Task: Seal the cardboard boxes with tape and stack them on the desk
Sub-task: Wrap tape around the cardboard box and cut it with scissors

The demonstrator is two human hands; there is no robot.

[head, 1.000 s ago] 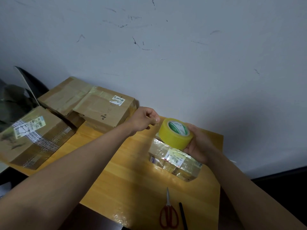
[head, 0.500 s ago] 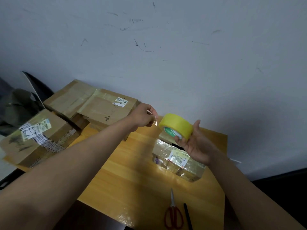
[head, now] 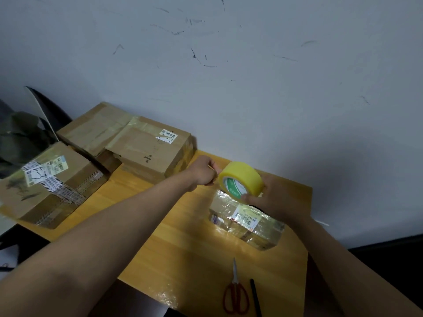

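**boxguy:** So the right hand point(head: 272, 197) has the yellow tape roll point(head: 241, 179) wrapped in its fingers, thumb on the near rim, held just above the small shiny box point(head: 246, 221) on the desk point(head: 183, 259). The left hand point(head: 202, 173) is curled up right beside the roll, looks like it's pinching the loose tape end, though the strip itself is too thin to make out.

**tapefan:** Yeah, the roll's light and stiff, so gripping it by the rims like that is fine. The free end is the fiddly bit: sticky, floppy, folds on itself if it goes slack.

**boxguy:** And the box under the grip is already slick with tape, so it'll probably slide when pressed. Bigger cardboard boxes point(head: 148, 152) sit off past the left hand, scissors point(head: 235, 296) back toward the person.
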